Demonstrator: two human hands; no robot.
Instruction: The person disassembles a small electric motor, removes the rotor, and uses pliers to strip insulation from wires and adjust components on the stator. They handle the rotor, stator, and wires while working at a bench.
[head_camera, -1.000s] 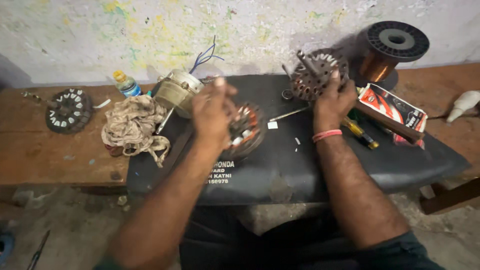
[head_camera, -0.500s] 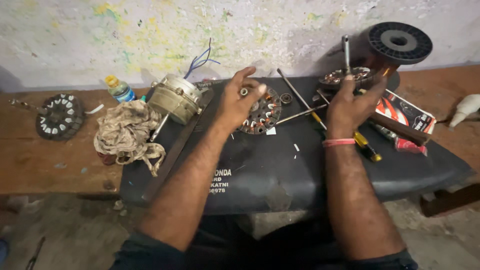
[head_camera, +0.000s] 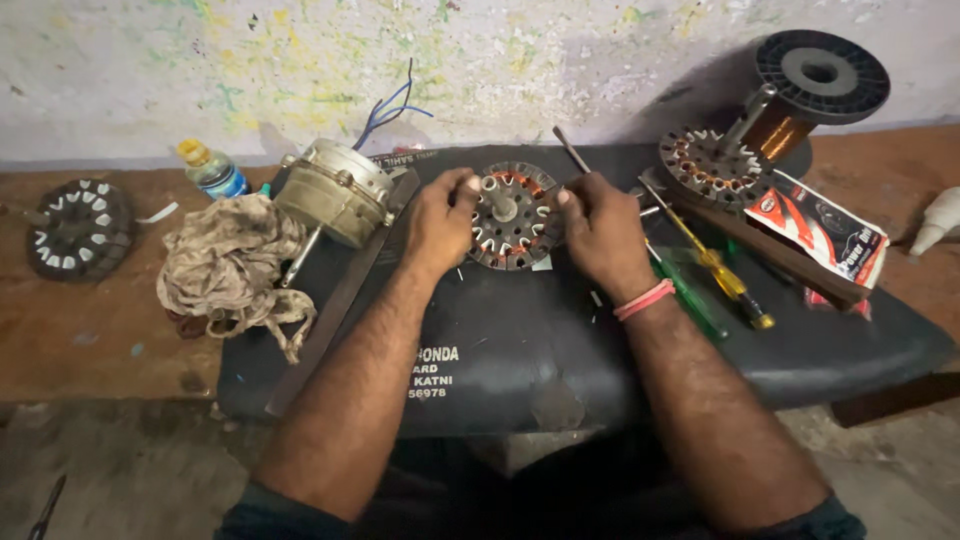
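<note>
One round fan-motor stator with copper windings and a grey metal hub (head_camera: 510, 215) sits at upper centre of the frame on the black padded cushion (head_camera: 560, 340) that covers the brown wooden worktop (head_camera: 90, 330). Its ring of dark slotted teeth carries reddish-copper coils, and a short pale shaft stub stands up from the middle. Two hands grip it — the left hand (head_camera: 440, 220) curled on its left rim, the right hand (head_camera: 600, 230) closed on its right rim, with a pink band at the wrist. Counting outward: a second wound stator (head_camera: 712, 168) at upper right, a third dark stator ring (head_camera: 75, 228) at far left, one cream motor housing with blue wires (head_camera: 335, 190), one black spool of copper wire (head_camera: 812, 85), one yellow-handled screwdriver (head_camera: 715, 265), one bundle of beige rag (head_camera: 235, 265) and one small plastic bottle with a yellow cap (head_camera: 212, 170).
</note>
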